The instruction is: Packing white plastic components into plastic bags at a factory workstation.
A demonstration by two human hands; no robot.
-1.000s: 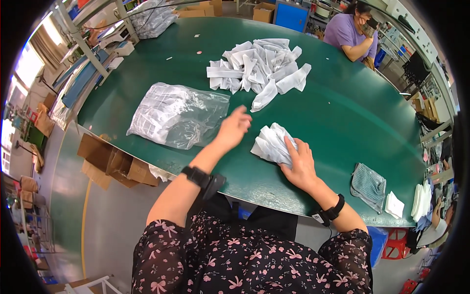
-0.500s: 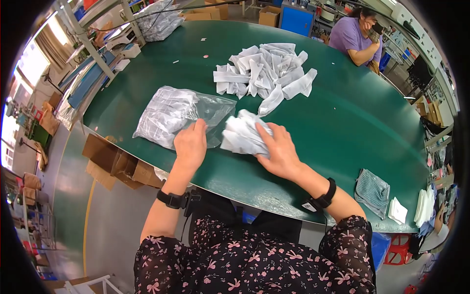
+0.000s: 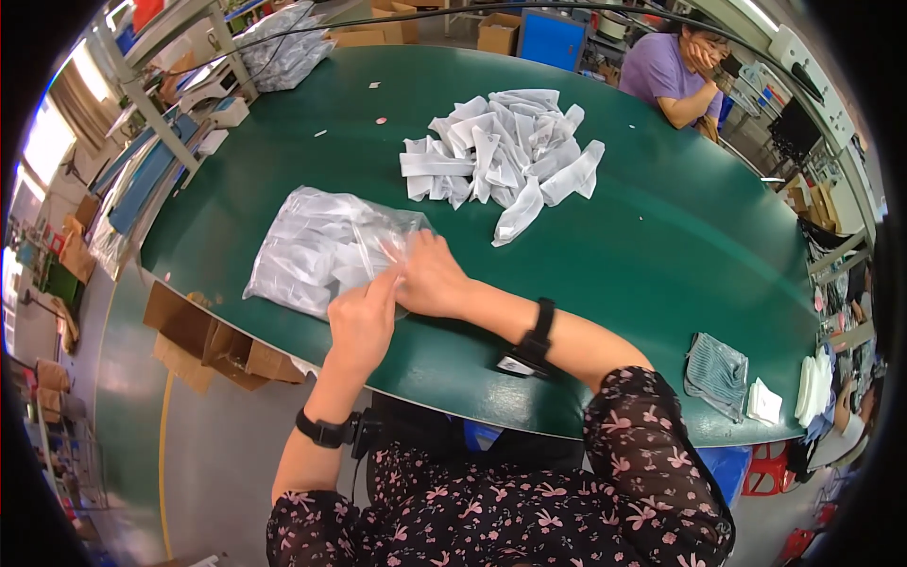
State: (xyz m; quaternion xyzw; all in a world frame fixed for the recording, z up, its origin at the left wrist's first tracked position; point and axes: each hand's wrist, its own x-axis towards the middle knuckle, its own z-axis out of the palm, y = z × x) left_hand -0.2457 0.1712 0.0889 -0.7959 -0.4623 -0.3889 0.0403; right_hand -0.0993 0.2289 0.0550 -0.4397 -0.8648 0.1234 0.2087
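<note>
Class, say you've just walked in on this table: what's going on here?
Someone's left hand pinches a clear plastic bag near its right-hand end, and their right hand is at that end too; whether it reaches inside is hard to tell. The bag lies on a green table, with white pieces in it. A loose pile of similar pieces lies farther back. Across the table, another person in a purple top leans at the edge.
</note>
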